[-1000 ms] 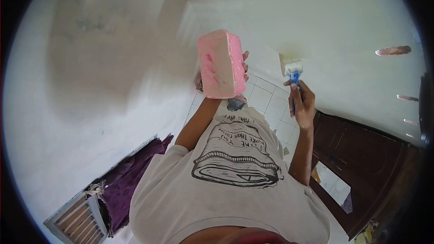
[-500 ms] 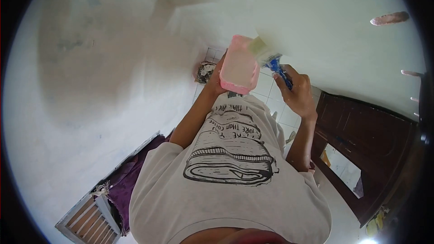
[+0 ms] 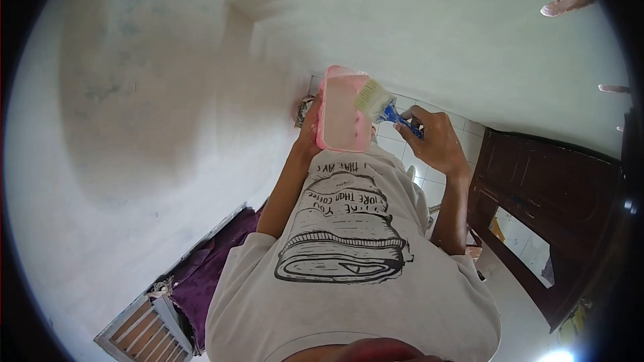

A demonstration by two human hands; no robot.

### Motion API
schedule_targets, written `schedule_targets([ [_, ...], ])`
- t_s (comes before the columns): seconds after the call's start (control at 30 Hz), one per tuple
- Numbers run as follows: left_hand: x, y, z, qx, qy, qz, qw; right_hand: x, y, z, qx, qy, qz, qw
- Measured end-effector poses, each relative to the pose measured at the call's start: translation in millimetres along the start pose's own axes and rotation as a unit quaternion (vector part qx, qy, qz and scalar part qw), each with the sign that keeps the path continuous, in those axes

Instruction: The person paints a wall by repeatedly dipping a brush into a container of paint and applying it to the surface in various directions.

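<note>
A pink rectangular tub point(image 3: 346, 146) with pale paint inside is held in front of my chest by my left hand point(image 3: 310, 127), which grips its left side; most of those fingers are hidden behind it. My right hand point(image 3: 436, 139) is closed around the blue handle of a paintbrush point(image 3: 380, 104). The brush has wide, pale yellowish bristles, and smears of white paint mark its ferrule and handle. Its bristle tips overlap the tub's right rim in this view, pointing up and to the left.
Patchy white walls point(image 3: 134, 114) meet in a corner ahead. On the right stands a dark brown wooden cabinet point(image 3: 530, 194) with a mirror-like panel. A purple curtain point(image 3: 218, 255) hangs by a slatted window point(image 3: 144, 335) at lower left. White floor tiles point(image 3: 436, 191) show below.
The brush has come down, its bristles now sharper and over the tub's right rim. The tub has shifted slightly left and down, and the view has turned a little.
</note>
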State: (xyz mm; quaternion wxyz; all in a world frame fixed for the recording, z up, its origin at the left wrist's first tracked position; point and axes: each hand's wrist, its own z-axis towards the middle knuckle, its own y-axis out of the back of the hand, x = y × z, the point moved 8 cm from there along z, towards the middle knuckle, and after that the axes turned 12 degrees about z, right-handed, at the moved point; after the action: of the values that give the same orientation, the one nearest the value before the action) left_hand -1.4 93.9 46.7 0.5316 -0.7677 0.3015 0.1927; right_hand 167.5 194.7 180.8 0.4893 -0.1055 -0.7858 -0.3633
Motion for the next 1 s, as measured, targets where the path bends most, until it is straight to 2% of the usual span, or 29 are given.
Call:
schedule_targets([
  [0.07,-17,-15,-5,0.034,-0.111,0.067,0.991,1,-1,1,0.014,-0.011,0.030,0.999],
  [0.1,-19,-17,-4,0.034,-0.111,0.069,0.991,3,-2,1,0.016,0.012,0.030,0.999],
  [0.17,-27,-29,-7,0.095,-0.146,0.046,0.984,9,-3,2,0.019,0.036,0.032,0.999],
  [0.27,-27,-49,-6,0.085,-0.130,0.117,0.981,18,-4,5,0.042,0.047,-0.006,0.998],
  [0.3,-25,-53,-3,0.083,-0.126,0.140,0.979,23,-3,5,0.041,0.079,-0.016,0.996],
  [0.37,-17,-47,2,0.105,-0.117,0.099,0.982,35,0,5,0.038,0.115,-0.028,0.992],
  [0.4,-12,-43,5,0.112,-0.115,0.086,0.983,37,1,3,0.050,0.084,-0.032,0.995],
  [0.47,8,-19,16,0.051,-0.069,0.040,0.996,33,1,3,0.063,0.053,-0.037,0.996],
  [0.57,26,-6,23,0.035,-0.035,-0.003,0.999,20,-15,3,0.073,0.057,0.001,0.996],
  [0.63,31,4,28,0.007,-0.020,0.003,1.000,24,-39,7,0.066,0.094,-0.082,0.990],
  [0.67,35,9,31,-0.021,-0.009,0.012,1.000,21,-39,8,0.076,0.070,-0.091,0.990],
  [0.8,20,-12,27,0.012,-0.054,0.010,0.998,22,-19,5,0.047,0.111,-0.041,0.992],
  [0.9,21,-18,27,0.037,-0.073,0.044,0.996,15,-16,2,0.073,0.051,-0.053,0.995],
  [0.97,29,-19,28,-0.055,-0.022,0.085,0.995,4,-32,4,0.047,0.119,-0.082,0.988],
  [1.0,31,-21,32,-0.052,-0.023,0.087,0.995,-1,-28,1,0.044,0.119,-0.083,0.988],
])
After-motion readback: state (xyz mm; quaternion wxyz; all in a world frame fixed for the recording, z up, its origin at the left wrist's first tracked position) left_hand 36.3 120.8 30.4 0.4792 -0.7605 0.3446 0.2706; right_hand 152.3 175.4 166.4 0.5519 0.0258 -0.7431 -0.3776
